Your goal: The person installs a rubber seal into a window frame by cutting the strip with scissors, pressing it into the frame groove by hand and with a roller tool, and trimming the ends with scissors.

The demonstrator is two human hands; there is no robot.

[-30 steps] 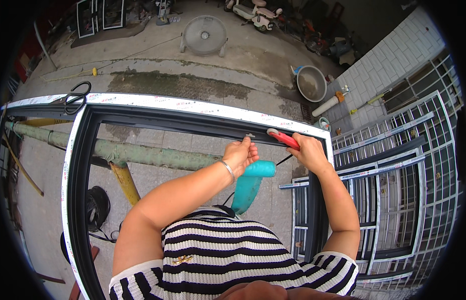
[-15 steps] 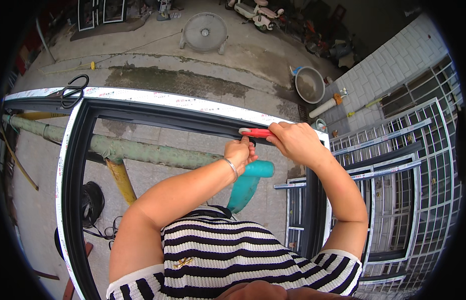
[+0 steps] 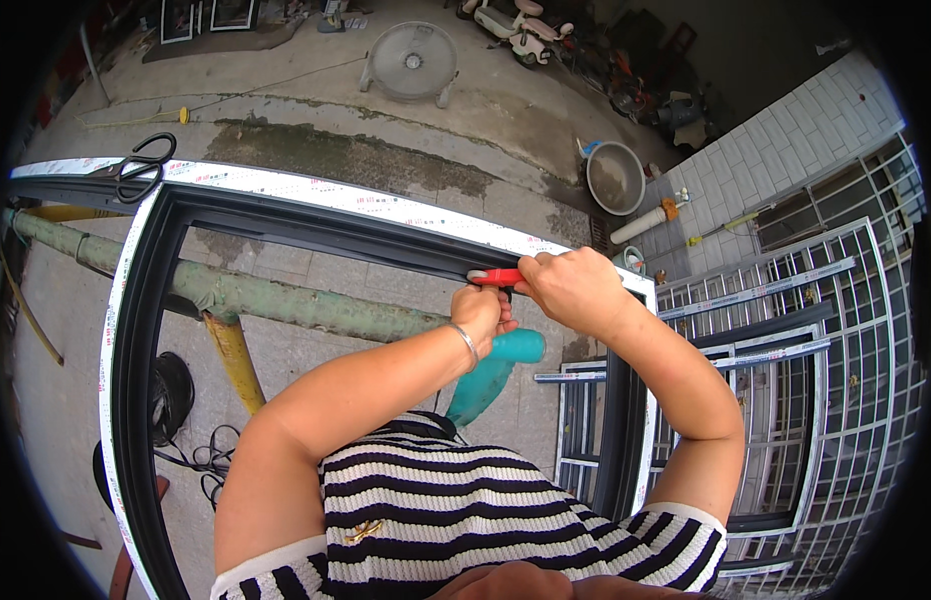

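Observation:
A dark window frame (image 3: 316, 237) with white printed film on its outer edges lies in front of me. My right hand (image 3: 576, 288) is closed round a red-handled roller (image 3: 501, 277), whose small pale wheel rests against the inner side of the far rail. Just below the wheel is my left hand (image 3: 478, 312), its fingers bent and pressed together by the rail. A bit of black strip shows between those fingers, mostly hidden. Black-handled scissors (image 3: 144, 168) lie on the frame's far left corner.
Beneath the frame runs a green pipe-like support (image 3: 306, 297) with a yellow leg (image 3: 234, 358) and a teal end (image 3: 516, 346). Black cable (image 3: 214, 458) lies at the lower left. Metal grilles (image 3: 856, 380) stand at right. Beyond are a fan (image 3: 413, 62) and a round basin (image 3: 616, 178).
The view has shifted a little. Both hands and the roller sit slightly further left and nearer in the picture, with the wheel still at the far rail. Both grips look the same.

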